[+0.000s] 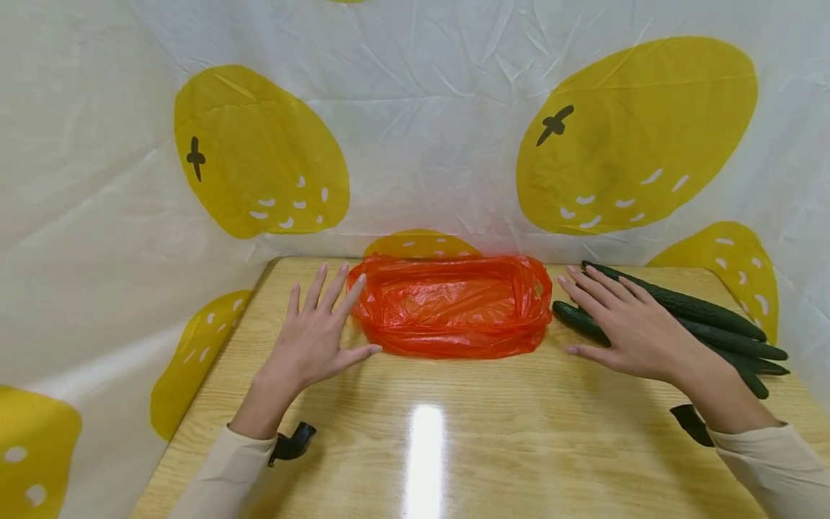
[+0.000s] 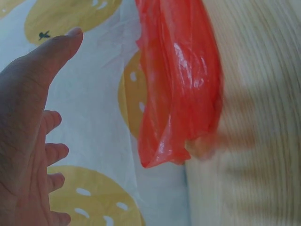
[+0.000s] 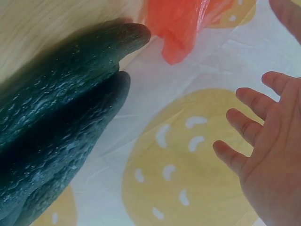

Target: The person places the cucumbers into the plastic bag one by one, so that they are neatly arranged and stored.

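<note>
A person in pale sleeves (image 1: 223, 465) holds both hands out over a wooden table (image 1: 493, 432). Toward the far edge, around the middle, lies a thin red bag (image 1: 450, 306), its mouth spread wide and facing up, its rim loose and crumpled. To its right, at least 4 dark green cucumbers (image 1: 707, 310) lie bunched on the table.

The left hand (image 1: 310, 347) is at the bag's left end, fingers straight and apart, holding nothing; the left wrist view shows it clear of the bag. The right hand (image 1: 638, 335) is over the left part of the cucumbers, fingers likewise apart, and grips nothing; the right wrist view shows a gap between it and them.

As for progress, spreading the bag looks done. Every cucumber in sight lies outside it, and nothing shows within, so the cucumbers' part of the work seems left (whether this is a start or a pause, I cannot tell). A white sheet (image 1: 428, 158) with yellow shapes hangs on the far and left sides.
</note>
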{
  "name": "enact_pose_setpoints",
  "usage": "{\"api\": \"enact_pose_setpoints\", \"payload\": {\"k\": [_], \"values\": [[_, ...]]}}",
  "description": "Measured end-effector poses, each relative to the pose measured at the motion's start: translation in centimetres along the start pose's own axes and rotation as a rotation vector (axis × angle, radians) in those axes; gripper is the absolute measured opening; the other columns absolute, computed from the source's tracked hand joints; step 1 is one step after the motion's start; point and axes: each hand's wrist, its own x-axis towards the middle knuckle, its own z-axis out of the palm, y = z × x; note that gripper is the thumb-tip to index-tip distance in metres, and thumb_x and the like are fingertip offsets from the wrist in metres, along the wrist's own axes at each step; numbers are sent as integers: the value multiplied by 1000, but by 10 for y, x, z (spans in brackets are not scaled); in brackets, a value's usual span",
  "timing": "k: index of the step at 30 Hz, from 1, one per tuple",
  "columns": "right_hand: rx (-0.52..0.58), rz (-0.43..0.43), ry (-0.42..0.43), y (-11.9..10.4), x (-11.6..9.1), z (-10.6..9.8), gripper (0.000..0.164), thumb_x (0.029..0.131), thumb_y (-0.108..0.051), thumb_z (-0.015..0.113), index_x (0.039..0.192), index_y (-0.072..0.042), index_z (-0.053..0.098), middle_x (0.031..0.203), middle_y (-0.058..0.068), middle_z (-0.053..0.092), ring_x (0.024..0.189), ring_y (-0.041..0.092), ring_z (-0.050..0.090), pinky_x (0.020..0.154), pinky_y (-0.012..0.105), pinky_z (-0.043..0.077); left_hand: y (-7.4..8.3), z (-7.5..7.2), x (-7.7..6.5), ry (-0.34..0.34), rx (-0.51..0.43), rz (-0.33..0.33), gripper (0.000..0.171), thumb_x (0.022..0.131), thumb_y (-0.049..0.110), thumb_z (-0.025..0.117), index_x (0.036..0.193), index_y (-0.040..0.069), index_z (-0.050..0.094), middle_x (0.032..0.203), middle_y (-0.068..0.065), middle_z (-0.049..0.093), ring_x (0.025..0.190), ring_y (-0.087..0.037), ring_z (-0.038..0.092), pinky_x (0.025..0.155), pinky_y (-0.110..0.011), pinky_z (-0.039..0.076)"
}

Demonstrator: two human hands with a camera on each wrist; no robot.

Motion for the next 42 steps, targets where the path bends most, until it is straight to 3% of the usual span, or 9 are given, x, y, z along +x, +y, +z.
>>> {"api": "enact_pose_setpoints", "payload": {"k": [4,7,12,22,28,33,42], "values": [[26,23,-19,3,-5,1,103,79,-49,82,161,-16,30,163,13,33,148,36,32,126,37,0,-3,3,-2,-5,-30,-10,105,82,77,62,163,22,23,169,-10,16,154,-42,11,112,-75,19],[48,33,-7,6,-9,1,102,78,-43,85,160,-15,32,160,15,38,143,38,38,125,47,15,-6,6,-2,-21,-50,-22,105,84,76,61,164,21,22,170,-10,15,154,-42,13,112,-75,19],[62,36,14,15,-14,2,101,77,-39,86,160,-15,33,155,15,44,137,38,45,105,59,38,-14,15,-1,-66,-94,-58,103,87,72,60,164,20,17,170,-9,13,154,-41,13,112,-74,21],[72,148,-73,32,-26,5,89,81,-32,86,155,-13,41,148,17,51,130,42,51,99,63,41,-27,28,1,-110,-206,-104,98,90,63,65,164,19,18,169,-12,18,152,-42,18,107,-73,32],[61,131,-85,42,-34,4,85,81,-29,85,153,-12,44,135,20,61,119,44,58,94,63,45,-33,39,4,-113,-323,-139,92,91,54,69,162,16,24,167,-15,22,147,-46,29,103,-73,37],[72,116,-103,52,-40,6,81,80,-27,86,150,-13,48,131,19,63,114,43,62,88,61,49,-36,46,8,-93,-408,-176,87,92,47,72,161,15,30,161,-19,34,141,-46,37,104,-70,39],[120,202,-164,60,-46,1,67,86,-32,82,144,-12,54,135,18,62,116,43,61,79,60,53,-41,58,17,-96,-585,-274,78,92,34,76,157,12,38,148,-21,51,133,-45,46,108,-64,39]]}}
